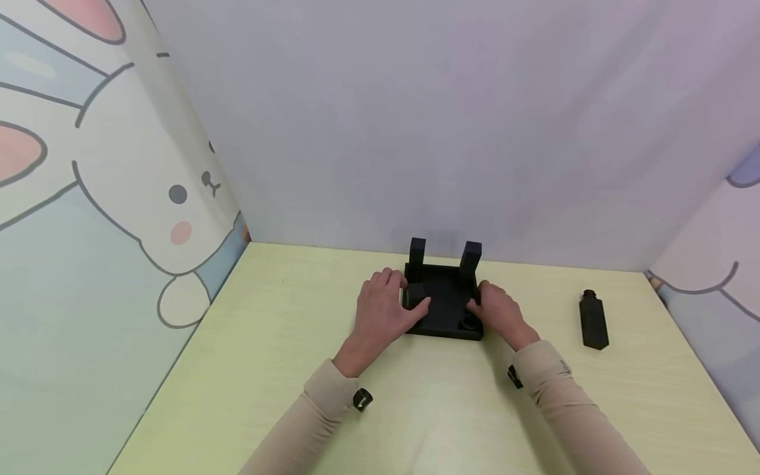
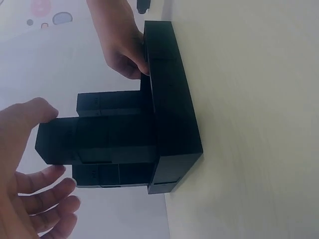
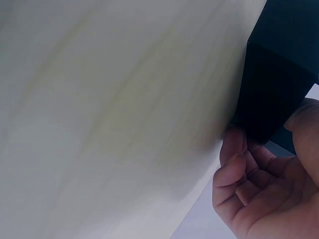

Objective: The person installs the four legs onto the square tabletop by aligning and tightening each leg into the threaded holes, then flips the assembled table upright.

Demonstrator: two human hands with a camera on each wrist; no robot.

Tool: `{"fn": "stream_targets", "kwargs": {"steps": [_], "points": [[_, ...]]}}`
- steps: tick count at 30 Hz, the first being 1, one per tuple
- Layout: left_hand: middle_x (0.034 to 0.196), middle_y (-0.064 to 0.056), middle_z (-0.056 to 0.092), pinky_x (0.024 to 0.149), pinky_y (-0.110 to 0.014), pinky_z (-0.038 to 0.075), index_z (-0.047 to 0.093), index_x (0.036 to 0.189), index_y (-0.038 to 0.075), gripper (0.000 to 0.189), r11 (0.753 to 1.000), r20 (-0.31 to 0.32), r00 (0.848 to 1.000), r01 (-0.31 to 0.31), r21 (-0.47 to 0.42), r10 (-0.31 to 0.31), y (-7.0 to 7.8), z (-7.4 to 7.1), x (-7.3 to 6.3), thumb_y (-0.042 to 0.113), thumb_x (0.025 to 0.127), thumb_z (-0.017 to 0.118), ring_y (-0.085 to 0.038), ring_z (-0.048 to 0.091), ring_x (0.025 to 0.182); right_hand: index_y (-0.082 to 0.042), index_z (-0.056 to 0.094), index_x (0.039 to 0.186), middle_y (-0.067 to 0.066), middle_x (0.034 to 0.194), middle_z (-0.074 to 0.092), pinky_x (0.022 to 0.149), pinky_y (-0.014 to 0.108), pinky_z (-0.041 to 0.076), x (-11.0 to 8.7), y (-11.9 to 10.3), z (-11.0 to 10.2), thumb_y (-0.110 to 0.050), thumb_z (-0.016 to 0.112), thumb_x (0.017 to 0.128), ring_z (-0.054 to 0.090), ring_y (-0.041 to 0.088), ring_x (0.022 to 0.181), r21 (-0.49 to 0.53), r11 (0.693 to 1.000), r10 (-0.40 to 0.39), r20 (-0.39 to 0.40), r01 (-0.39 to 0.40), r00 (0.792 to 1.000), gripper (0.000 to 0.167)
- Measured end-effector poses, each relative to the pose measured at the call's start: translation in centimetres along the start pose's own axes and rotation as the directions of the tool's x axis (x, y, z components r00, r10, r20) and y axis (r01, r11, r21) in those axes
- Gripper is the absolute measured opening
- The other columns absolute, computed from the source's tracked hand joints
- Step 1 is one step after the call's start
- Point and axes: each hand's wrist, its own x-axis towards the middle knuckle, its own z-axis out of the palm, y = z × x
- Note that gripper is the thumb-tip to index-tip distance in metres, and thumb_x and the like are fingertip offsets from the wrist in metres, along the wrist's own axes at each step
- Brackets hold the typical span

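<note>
A black square tabletop (image 1: 444, 310) lies upside down on the table, its rim facing up. Two black legs, one back left (image 1: 417, 252) and one back right (image 1: 471, 259), stand upright from its far corners. At the near left corner, a third leg (image 2: 94, 140) rises, and my left hand (image 1: 381, 309) grips its upper end between thumb and fingers. My right hand (image 1: 500, 310) holds the tabletop's right edge, thumb inside and fingers outside. A round socket (image 1: 469, 322) shows at the near right corner. How deep the third leg sits is hidden.
A loose black leg (image 1: 594, 321) with a narrow threaded end lies on the table to the right. A pale curtain (image 1: 415, 132) hangs behind the table (image 1: 285, 316), and a rabbit-printed cloth (image 1: 148, 178) covers the left side.
</note>
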Motion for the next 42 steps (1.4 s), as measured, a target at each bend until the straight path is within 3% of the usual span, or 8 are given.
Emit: {"fn": "stream_targets", "kwargs": {"steps": [9, 16, 19, 22, 27, 31, 36, 42], "points": [[0.108, -0.006, 0.069, 0.087, -0.039, 0.054, 0.071, 0.112, 0.011, 0.033, 0.989, 0.071, 0.997, -0.005, -0.148, 0.016, -0.18, 0.08, -0.07, 0.033, 0.088, 0.072, -0.023, 0.063, 0.097, 0.002, 0.053, 0.101, 0.013, 0.083, 0.057, 0.059, 0.035, 0.042, -0.09, -0.17, -0.16, -0.021, 0.057, 0.097, 0.053, 0.024, 0.069, -0.003, 1.0, -0.009, -0.012, 0.009, 1.0, 0.024], [0.115, -0.002, 0.064, 0.08, -0.034, 0.05, 0.068, 0.122, 0.02, 0.036, 0.968, 0.173, 0.984, 0.002, -0.252, 0.043, -0.37, 0.05, -0.14, 0.02, 0.086, 0.067, -0.019, 0.055, 0.098, 0.002, 0.054, 0.101, 0.014, 0.084, 0.058, 0.06, 0.035, 0.043, -0.02, -0.13, -0.04, -0.022, 0.057, 0.098, 0.054, 0.024, 0.07, -0.002, 1.0, -0.005, -0.004, 0.005, 1.0, 0.025], [0.12, -0.003, 0.063, 0.084, -0.037, 0.05, 0.067, 0.128, 0.022, 0.041, 0.966, 0.197, 0.98, 0.026, -0.259, 0.026, -0.35, -0.09, -0.15, 0.021, 0.086, 0.066, -0.02, 0.056, 0.102, 0.002, 0.054, 0.102, 0.014, 0.085, 0.058, 0.06, 0.036, 0.043, 0.0, -0.12, 0.0, -0.022, 0.057, 0.098, 0.054, 0.024, 0.07, -0.002, 1.0, -0.003, -0.004, 0.003, 1.0, 0.025], [0.121, -0.005, 0.064, 0.088, -0.041, 0.051, 0.066, 0.128, 0.018, 0.044, 0.974, 0.176, 0.984, 0.053, -0.219, -0.014, -0.27, -0.2, -0.14, 0.035, 0.089, 0.069, -0.023, 0.059, 0.105, 0.003, 0.054, 0.102, 0.014, 0.085, 0.058, 0.06, 0.036, 0.043, 0.01, -0.14, 0.01, -0.022, 0.057, 0.097, 0.054, 0.024, 0.071, -0.003, 1.0, 0.0, -0.006, 0.0, 1.0, 0.025], [0.105, -0.004, 0.067, 0.081, -0.038, 0.051, 0.065, 0.107, 0.011, 0.05, 0.994, 0.087, 0.995, 0.063, -0.091, -0.055, -0.18, -0.19, -0.15, 0.056, 0.087, 0.073, -0.022, 0.061, 0.096, 0.003, 0.054, 0.102, 0.014, 0.085, 0.058, 0.06, 0.036, 0.043, -0.01, -0.19, -0.04, -0.022, 0.057, 0.097, 0.054, 0.024, 0.071, -0.006, 1.0, 0.003, -0.006, -0.003, 1.0, 0.025], [0.096, -0.001, 0.068, 0.08, -0.035, 0.05, 0.067, 0.099, 0.011, 0.042, 0.998, 0.044, 0.999, 0.027, -0.053, -0.025, -0.13, -0.11, -0.15, 0.051, 0.087, 0.075, -0.02, 0.06, 0.09, 0.003, 0.053, 0.103, 0.015, 0.086, 0.059, 0.061, 0.036, 0.044, -0.03, -0.21, -0.08, -0.021, 0.057, 0.098, 0.054, 0.024, 0.071, -0.006, 1.0, 0.0, -0.007, 0.0, 1.0, 0.025], [0.092, -0.003, 0.069, 0.084, -0.037, 0.052, 0.07, 0.097, 0.009, 0.036, 0.995, 0.027, 0.999, -0.015, -0.096, 0.018, -0.11, -0.15, -0.06, 0.043, 0.086, 0.078, -0.021, 0.061, 0.088, 0.003, 0.054, 0.103, 0.015, 0.085, 0.058, 0.061, 0.037, 0.044, 0.01, -0.22, -0.13, -0.021, 0.057, 0.097, 0.054, 0.025, 0.072, -0.004, 1.0, 0.0, -0.01, 0.0, 1.0, 0.025], [0.089, -0.005, 0.067, 0.08, -0.033, 0.052, 0.07, 0.094, 0.007, 0.032, 0.988, 0.026, 0.999, -0.038, -0.149, 0.042, -0.29, -0.06, 0.05, 0.036, 0.085, 0.08, -0.021, 0.059, 0.087, 0.003, 0.053, 0.102, 0.015, 0.085, 0.058, 0.061, 0.037, 0.043, 0.02, -0.23, -0.15, -0.021, 0.057, 0.098, 0.054, 0.025, 0.072, -0.003, 1.0, -0.006, -0.006, 0.006, 1.0, 0.025]]}}
